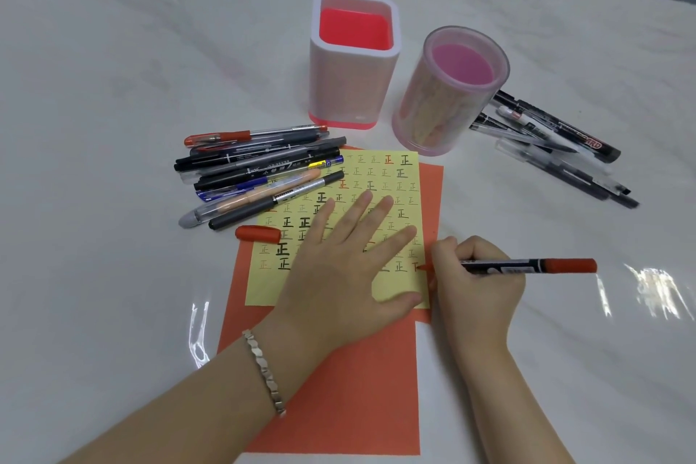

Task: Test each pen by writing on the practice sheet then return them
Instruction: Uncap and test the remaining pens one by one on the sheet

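One red marker [527,265], pinched in right grip [476,284], touches practice sheet [380,171] beside spread left grip [339,267].

I'm counting one square holder [346,87], one round holder [433,113], one practice sheet [263,290], one orange sheet [357,388], one red cap [258,233], one red marker [527,266], plus a left pen pile [256,169] and right pen pile [557,147], overlapping past counting.

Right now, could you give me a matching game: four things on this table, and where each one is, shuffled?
Things:
1. red marker
2. red cap
3. left hand
4. round holder

Places:
A. lying loose just below the pen pile
B. flat on the yellow sheet
C. gripped in the right hand
D. standing right of the square holder

Pairs: 1-C, 2-A, 3-B, 4-D
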Motion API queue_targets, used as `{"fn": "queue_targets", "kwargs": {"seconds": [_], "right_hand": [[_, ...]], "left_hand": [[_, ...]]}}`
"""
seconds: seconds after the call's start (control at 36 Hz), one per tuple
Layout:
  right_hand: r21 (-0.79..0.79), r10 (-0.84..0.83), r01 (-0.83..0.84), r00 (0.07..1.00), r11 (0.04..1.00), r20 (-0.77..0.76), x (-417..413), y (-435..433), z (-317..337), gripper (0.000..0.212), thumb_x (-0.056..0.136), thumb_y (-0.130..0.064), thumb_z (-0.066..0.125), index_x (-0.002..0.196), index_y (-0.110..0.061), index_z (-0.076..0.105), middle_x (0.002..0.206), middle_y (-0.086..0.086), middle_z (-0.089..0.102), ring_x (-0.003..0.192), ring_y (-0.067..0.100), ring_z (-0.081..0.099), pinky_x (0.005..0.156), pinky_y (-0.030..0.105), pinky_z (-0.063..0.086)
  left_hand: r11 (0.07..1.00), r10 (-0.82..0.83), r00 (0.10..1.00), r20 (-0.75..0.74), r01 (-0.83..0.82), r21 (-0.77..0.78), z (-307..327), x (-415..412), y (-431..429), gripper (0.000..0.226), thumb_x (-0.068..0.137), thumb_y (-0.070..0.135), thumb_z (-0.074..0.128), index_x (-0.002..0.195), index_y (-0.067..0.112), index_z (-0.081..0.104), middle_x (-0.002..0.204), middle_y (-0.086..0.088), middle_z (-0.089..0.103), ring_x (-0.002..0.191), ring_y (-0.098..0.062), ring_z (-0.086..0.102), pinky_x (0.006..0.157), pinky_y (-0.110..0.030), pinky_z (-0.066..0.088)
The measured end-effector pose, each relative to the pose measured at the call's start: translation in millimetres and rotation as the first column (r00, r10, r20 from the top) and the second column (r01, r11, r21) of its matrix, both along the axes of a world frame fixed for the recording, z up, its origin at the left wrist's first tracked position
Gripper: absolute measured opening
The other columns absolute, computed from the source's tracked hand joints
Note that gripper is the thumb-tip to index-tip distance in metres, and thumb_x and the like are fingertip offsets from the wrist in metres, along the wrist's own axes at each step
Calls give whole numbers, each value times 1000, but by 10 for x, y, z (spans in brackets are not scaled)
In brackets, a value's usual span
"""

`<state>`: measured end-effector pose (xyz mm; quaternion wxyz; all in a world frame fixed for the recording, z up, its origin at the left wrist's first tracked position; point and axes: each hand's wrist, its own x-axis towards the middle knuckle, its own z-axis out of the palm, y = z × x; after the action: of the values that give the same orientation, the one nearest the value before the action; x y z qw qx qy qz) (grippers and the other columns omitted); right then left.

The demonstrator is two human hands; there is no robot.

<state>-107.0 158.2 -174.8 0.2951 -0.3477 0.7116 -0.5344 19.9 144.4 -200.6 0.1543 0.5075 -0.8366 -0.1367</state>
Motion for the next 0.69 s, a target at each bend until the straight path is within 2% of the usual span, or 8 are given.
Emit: {"fn": "queue_targets", "kwargs": {"seconds": [0.31,0.5,0.61,0.69], "right_hand": [[-28,-16,15,1000,999,-18,3,7,-5,32,78,3,56,51,5,39,48,13,42,44,17,38,41,14,31],[-11,14,-15,999,1000,-38,5,-4,-23,37,77,2,58,46,-6,41,44,8,41,42,11,36,42,14,30],[-5,13,-13,999,1000,-42,1,-4,-32,38,76,2,58,45,-8,40,40,0,39,40,8,34,42,12,29],[-5,10,-10,1000,1000,-25,1,-4,-27,37,75,3,58,45,-7,40,40,2,38,40,10,34,41,13,29]], "left_hand": [[1000,-4,1000,-8,3,-11,-12,2,-1,67,73,69,40,130,35,52,146,0,40,139,-18,28,111,-47,14],[1000,-6,1000,-12,5,-13,-15,3,-7,67,73,68,41,130,35,52,146,0,40,139,-18,28,111,-47,13],[1000,-1,1000,-16,1,-11,-18,5,-5,66,72,68,42,129,36,52,146,0,40,139,-17,28,112,-47,13],[1000,-4,1000,-14,3,-13,-23,4,-3,66,73,68,42,130,36,52,146,0,40,139,-17,27,112,-47,14]]}}
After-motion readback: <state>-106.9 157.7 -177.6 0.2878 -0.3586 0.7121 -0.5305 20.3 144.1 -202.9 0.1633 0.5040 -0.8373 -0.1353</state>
